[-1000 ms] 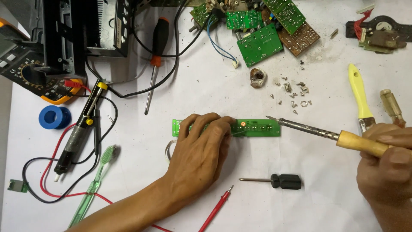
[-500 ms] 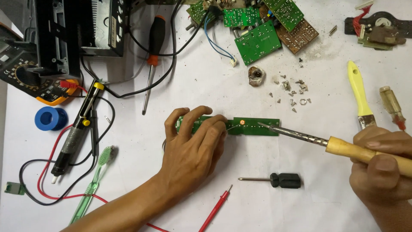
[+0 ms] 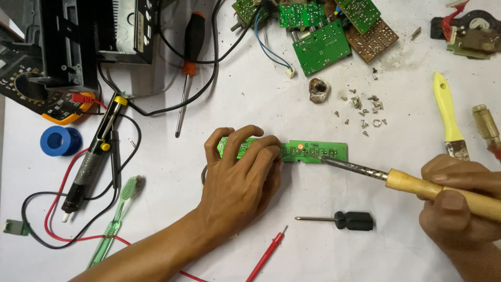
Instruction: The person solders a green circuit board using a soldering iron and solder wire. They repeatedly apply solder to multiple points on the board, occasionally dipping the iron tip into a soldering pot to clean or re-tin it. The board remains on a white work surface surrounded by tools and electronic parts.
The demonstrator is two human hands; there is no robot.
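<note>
Soldering iron, gripped by the right hand near the counter's right edge, apparently touches the narrow green circuit board mid-counter; left hand fingers press it flat. Steady pressure keeps the joint clean.

A narrow green rectangular circuit board lies flat on the white surface, a wooden-handled soldering iron slanting with its metal tip touching the board's middle.
</note>
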